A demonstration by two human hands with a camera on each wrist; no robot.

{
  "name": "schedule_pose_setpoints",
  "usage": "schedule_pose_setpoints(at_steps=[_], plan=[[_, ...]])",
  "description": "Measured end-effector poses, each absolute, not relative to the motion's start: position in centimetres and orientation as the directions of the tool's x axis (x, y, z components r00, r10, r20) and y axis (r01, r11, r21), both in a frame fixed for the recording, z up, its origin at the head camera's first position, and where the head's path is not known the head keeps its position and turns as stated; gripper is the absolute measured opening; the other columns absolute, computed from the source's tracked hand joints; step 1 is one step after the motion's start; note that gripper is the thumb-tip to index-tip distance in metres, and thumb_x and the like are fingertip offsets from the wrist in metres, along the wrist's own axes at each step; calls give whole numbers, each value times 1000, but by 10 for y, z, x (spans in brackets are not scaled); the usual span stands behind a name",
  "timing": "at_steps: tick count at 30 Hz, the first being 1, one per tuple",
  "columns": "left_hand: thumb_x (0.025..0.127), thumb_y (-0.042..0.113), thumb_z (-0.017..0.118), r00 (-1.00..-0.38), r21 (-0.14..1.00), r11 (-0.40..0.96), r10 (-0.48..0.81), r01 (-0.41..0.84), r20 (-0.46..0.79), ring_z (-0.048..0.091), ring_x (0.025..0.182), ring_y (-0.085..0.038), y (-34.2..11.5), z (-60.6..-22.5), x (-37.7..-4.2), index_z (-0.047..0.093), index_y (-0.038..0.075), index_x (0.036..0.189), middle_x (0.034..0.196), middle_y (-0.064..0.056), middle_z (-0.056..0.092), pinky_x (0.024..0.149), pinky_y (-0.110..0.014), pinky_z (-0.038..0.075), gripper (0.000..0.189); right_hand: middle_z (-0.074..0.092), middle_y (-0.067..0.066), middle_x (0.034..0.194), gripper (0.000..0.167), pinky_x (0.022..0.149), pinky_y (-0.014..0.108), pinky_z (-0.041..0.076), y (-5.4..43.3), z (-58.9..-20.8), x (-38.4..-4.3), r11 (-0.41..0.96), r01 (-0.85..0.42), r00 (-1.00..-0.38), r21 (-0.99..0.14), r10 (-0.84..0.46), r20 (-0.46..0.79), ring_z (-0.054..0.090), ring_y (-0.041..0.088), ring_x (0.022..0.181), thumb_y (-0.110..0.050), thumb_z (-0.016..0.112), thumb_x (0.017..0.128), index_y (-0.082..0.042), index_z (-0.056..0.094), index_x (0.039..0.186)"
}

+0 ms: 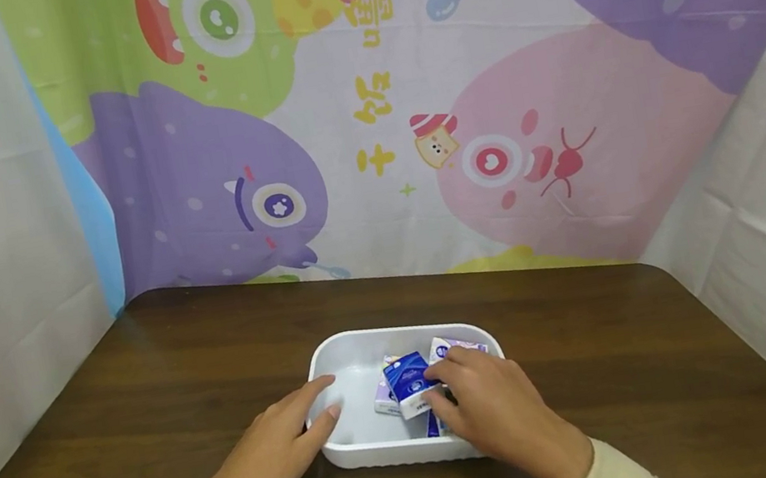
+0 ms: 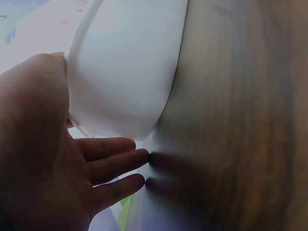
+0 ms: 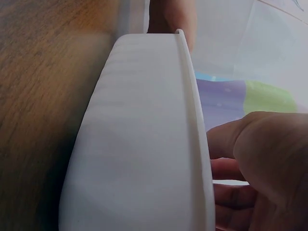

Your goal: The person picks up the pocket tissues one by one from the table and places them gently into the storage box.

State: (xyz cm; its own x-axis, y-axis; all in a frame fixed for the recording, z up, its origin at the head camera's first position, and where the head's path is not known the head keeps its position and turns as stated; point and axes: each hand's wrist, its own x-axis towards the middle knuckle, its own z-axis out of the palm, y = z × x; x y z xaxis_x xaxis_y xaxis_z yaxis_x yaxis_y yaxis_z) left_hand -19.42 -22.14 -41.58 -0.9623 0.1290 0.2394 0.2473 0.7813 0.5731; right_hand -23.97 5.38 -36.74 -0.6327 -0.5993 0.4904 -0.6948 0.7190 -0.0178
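Note:
A white plastic tub [image 1: 388, 451] stands on the brown table in front of me. Inside, toward its right, lie several small tissue packs; a dark blue tissue pack [image 1: 406, 375] rests tilted on top. My left hand [image 1: 270, 452] holds the tub's left end, thumb and index finger over the rim, the other fingers outside near the table, as the left wrist view shows. My right hand [image 1: 497, 402] reaches over the near right rim and pinches the blue pack's right edge between thumb and fingers. The tub wall [image 3: 139, 130] partly hides those fingers in the right wrist view.
A pale purple tissue pack [image 1: 383, 398] lies beneath the blue one, and another purple and white pack [image 1: 467, 343] leans at the tub's far right corner. The wooden table [image 1: 203, 345] ends at a cartoon-printed cloth [image 1: 386, 213], with pale cloth on both sides.

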Motion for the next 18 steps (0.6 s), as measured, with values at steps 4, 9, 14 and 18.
schedule_pose_setpoints(at_steps=[4,9,14,18], plan=[[103,52,49,-962,575,779,127,248,242,56,127,-29,-221,-416,-194,54,17,145,138,-9,60,104,-53,43,55,69,-3,87,18,70,36,57,52,-368,-243,713,-699,-642,-49,-596,481,66,15,82,-28,77,88,-12,79,96],[103,50,50,-963,575,781,123,244,241,55,127,-29,-221,-416,-195,54,18,145,139,-9,59,104,-53,43,53,70,-2,86,16,75,37,56,49,-368,-247,706,-701,-658,-101,-585,475,67,15,81,-26,77,88,-11,78,93],[103,46,52,-963,573,784,120,240,239,56,127,-29,-221,-416,-195,54,18,145,138,-9,60,104,-53,43,51,70,-1,83,15,76,37,55,44,-368,-250,701,-698,-677,-151,-576,458,66,15,78,-24,76,90,-9,77,91],[103,48,52,-962,573,782,122,244,244,56,127,-28,-221,-417,-195,54,18,145,138,-8,60,104,-52,43,51,69,-2,80,13,74,36,55,43,-370,-251,701,-698,-674,-147,-574,466,65,14,75,-23,75,90,-10,76,88]])
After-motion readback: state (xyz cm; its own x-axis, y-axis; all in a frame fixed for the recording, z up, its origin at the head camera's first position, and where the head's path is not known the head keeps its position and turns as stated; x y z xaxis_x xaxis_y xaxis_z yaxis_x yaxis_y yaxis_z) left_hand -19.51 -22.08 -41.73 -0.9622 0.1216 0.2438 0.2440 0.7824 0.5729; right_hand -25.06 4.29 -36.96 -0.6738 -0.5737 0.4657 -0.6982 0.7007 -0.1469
